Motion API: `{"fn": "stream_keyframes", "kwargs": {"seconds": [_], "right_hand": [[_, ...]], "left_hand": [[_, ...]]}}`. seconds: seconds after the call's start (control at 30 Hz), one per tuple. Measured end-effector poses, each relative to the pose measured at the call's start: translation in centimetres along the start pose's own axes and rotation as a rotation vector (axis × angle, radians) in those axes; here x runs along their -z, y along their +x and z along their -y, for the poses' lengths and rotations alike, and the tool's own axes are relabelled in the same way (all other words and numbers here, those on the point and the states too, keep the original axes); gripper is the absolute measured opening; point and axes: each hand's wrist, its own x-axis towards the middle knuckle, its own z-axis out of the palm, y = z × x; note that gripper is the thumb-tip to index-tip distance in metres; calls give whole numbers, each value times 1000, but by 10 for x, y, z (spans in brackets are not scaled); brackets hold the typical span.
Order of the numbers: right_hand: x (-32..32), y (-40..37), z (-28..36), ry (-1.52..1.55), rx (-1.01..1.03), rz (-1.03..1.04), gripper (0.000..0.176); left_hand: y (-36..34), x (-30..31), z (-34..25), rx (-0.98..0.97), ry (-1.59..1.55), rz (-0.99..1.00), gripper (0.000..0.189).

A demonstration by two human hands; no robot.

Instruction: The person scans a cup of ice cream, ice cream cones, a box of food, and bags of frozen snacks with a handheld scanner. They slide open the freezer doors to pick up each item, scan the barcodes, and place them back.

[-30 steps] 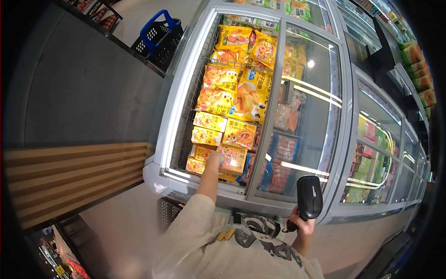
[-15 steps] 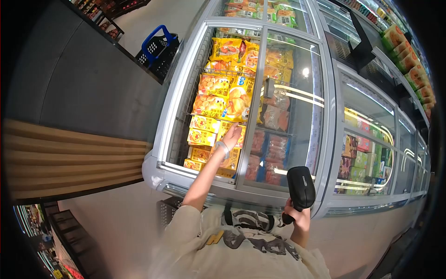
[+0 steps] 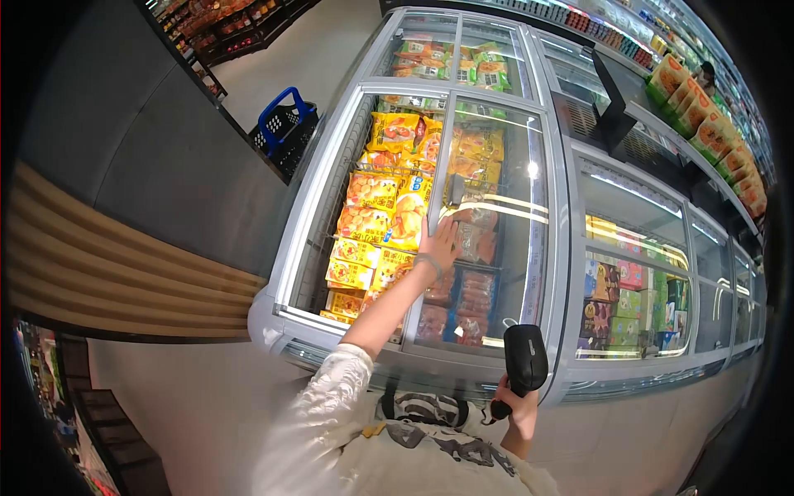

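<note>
My left hand (image 3: 438, 245) lies with fingers spread on the frame and glass of a sliding door (image 3: 514, 248) on a chest freezer. To its left, under the uncovered half, are yellow bags of frozen food (image 3: 409, 213) and smaller yellow boxes (image 3: 349, 274). Beneath the glass sit clear packs of reddish food (image 3: 475, 293). Gripped by its handle in my right hand (image 3: 518, 405) is a black handheld barcode scanner (image 3: 526, 360), held upright near the freezer's front edge. My fingers partly cover the handle.
More freezers with coloured boxes (image 3: 616, 310) stand to the right. Orange and green bags (image 3: 715, 140) line a ledge at upper right. A black basket with a blue handle (image 3: 284, 124) sits beyond the left side. A ribbed wooden panel (image 3: 124, 264) borders the freezer's left.
My left hand has left the yellow boxes and come to the sliding door's edge. My right hand still holds the scanner. The view has shifted, showing more of the far end.
</note>
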Motion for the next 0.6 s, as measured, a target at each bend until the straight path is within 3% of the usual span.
{"fn": "stream_keyframes", "kwargs": {"seconds": [0.13,0.27,0.43,0.6], "right_hand": [[0,-4,6,50,-16,-108,30],[0,-5,15,93,-25,-229,40],[10,-3,10,186,29,-243,44],[-4,-4,15,101,14,-256,36]], "left_hand": [[45,2,3,-122,230,35,58],[62,5,-4,-77,296,92,60],[74,-10,-3,-59,251,48,64],[74,-5,5,-3,183,13,59]]}}
